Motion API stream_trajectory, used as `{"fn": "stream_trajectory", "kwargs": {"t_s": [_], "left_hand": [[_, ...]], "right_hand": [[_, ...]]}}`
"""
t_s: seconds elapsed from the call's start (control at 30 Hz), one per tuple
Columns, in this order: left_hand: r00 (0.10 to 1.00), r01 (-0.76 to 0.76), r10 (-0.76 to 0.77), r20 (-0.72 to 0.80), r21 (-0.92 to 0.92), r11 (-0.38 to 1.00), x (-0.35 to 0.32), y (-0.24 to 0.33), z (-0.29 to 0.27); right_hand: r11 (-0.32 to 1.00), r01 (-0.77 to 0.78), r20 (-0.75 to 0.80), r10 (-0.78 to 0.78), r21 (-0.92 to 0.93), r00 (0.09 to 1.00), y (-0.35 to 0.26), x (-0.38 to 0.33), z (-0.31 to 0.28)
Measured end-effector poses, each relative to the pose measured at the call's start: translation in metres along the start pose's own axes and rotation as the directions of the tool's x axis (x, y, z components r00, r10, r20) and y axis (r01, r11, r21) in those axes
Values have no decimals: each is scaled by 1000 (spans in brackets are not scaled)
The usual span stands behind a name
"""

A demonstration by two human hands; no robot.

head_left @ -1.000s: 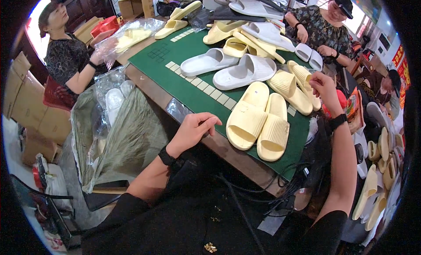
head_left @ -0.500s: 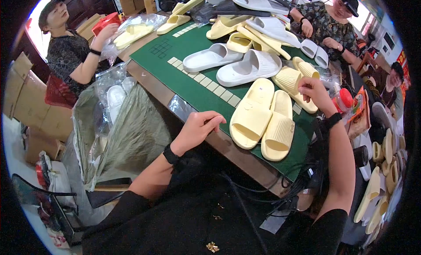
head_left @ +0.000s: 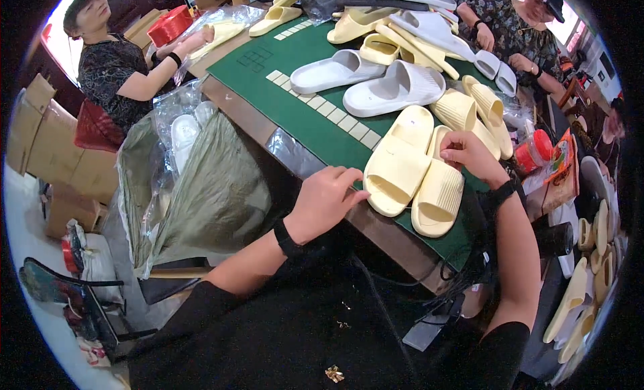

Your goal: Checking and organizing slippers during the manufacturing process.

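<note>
Here, head view: a person sits at a green-topped table [head_left: 302,115] crowded with foam slides.
Left hand [head_left: 324,201]: fingers loosely spread, holding nothing, fingertips at the heel edge of the left yellow slide [head_left: 397,162].
Right hand [head_left: 468,155]: curled over the top of the right yellow slide [head_left: 439,188]; whether it truly grips the strap is hard to tell from this angle.
Yellow pair: side by side at the table's near edge, touching, toes pointing away.
White slides [head_left: 365,81]: two lie farther back, just beyond the pair.
Yellow stack [head_left: 473,111]: more slides just behind the right hand.
Sack [head_left: 201,182]: an olive bag with a plastic liner stands to the left, below the table.
Others: one person [head_left: 114,68] at the far left, another [head_left: 516,27] at the far right.
</note>
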State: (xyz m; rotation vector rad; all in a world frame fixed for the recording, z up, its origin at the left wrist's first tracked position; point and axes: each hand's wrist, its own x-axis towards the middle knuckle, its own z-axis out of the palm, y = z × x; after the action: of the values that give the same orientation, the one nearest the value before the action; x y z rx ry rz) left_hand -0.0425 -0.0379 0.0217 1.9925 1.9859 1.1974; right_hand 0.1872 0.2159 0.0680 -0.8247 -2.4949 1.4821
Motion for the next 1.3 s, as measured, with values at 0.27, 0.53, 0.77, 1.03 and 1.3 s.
{"fn": "stream_trajectory", "kwargs": {"t_s": [0.27,0.53,0.77,1.03,1.3], "left_hand": [[993,-25,6,116,159,987,-9,-5,13],[997,-80,82,-14,123,989,-3,18,-3],[962,-271,267,-63,-61,961,7,23,-1],[935,-201,293,198,-381,902,26,35,15],[843,-390,487,227,-365,845,22,29,26]], "right_hand": [[995,64,17,-63,-78,998,1,0,10],[995,-46,-43,43,-84,998,2,0,3],[993,-111,48,113,-41,992,4,-4,-5],[995,-81,35,83,-53,996,12,-4,3],[997,-47,22,48,-57,999,21,0,10]]}}
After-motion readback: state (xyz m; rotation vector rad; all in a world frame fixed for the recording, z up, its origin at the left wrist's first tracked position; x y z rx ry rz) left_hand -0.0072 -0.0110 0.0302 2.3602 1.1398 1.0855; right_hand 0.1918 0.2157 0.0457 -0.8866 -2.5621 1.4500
